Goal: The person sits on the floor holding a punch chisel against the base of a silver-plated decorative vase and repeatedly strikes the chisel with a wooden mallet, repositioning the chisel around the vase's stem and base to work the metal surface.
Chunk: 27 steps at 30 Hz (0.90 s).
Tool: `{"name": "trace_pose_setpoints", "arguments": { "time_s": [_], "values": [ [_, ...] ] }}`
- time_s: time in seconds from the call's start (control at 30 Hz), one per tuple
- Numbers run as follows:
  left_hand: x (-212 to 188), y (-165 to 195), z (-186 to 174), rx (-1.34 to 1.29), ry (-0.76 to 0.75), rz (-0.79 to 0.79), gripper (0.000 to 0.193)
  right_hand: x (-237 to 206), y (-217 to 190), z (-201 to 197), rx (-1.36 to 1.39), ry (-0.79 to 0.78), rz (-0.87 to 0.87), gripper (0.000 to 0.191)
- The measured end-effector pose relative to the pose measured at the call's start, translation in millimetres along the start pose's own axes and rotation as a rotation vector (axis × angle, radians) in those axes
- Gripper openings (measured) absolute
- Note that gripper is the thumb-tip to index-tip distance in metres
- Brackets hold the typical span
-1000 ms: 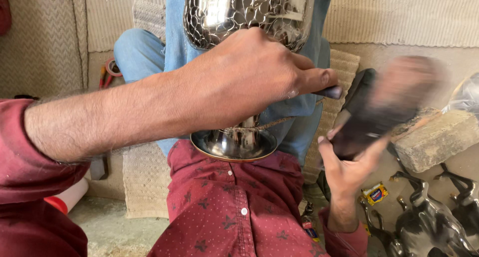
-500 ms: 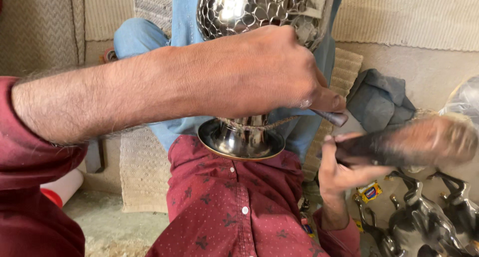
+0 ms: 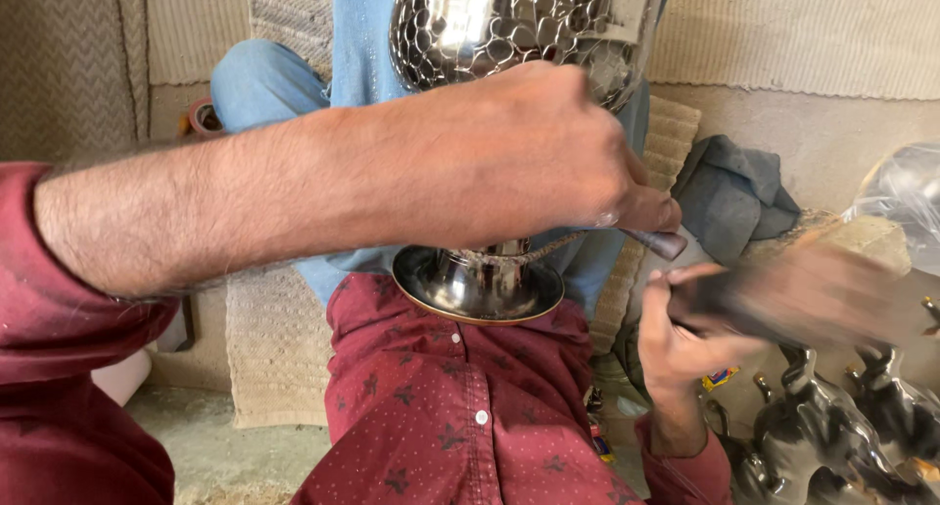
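A shiny metal goblet-shaped vessel stands between my knees, its dimpled bowl (image 3: 509,20) at the top and its round foot (image 3: 480,285) resting against my red shirt. My left hand (image 3: 529,162) reaches across in front of the stem and is closed on a slim tool with a dark handle (image 3: 658,242) that points right beside the stem. A thin twisted cord (image 3: 548,247) runs along the stem's base. My right hand (image 3: 685,343) is lower right, gripping a dark-handled striking tool (image 3: 793,299) that is motion-blurred, close to the dark handle's end.
A grey cloth (image 3: 734,192) lies by the wall at right, with a pale block (image 3: 867,239) and a clear plastic bag (image 3: 911,196) beyond it. Several dark metal figures (image 3: 832,422) crowd the lower right. Woven mats (image 3: 274,338) cover the floor; a tape roll (image 3: 204,118) sits far left.
My right hand has swung the blurred tool down from up at the right to level with the vessel's foot. The left hand has kept its grip by the stem.
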<state>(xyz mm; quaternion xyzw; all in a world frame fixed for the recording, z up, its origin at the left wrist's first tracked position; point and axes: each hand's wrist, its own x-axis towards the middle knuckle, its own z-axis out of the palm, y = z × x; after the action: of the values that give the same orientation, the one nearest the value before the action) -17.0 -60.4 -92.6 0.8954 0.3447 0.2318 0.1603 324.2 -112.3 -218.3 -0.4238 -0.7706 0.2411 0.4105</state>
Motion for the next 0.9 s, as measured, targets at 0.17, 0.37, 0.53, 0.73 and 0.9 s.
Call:
{"name": "trace_pose_setpoints", "arguments": {
  "time_s": [0.17, 0.37, 0.53, 0.73, 0.9],
  "values": [
    [-9.9, 5.9, 2.6, 0.101, 0.117, -0.061, 0.046, 10.5, -1.4, -10.9, 0.043, -0.007, 0.069, 0.085],
    [-19.5, 14.3, 7.1, 0.087, 0.146, -0.214, 0.057, 43.2, -16.0, -33.0, -0.036, -0.138, 0.143, 0.078],
    [-18.8, 18.4, 2.7, 0.029, 0.209, -0.311, 0.063, 89.3, -24.8, -57.6, -0.245, -0.278, 0.007, 0.074],
    [-17.8, 22.0, 7.8, 0.071, 0.227, -0.395, 0.056, 155.6, -39.7, -59.4, -0.318, -0.445, -0.204, 0.073],
    [-26.3, 26.3, 8.2, -0.116, 0.42, -0.514, 0.052, 184.1, -66.0, -71.3, -0.004, -0.417, 0.13, 0.057]
  ]
}}
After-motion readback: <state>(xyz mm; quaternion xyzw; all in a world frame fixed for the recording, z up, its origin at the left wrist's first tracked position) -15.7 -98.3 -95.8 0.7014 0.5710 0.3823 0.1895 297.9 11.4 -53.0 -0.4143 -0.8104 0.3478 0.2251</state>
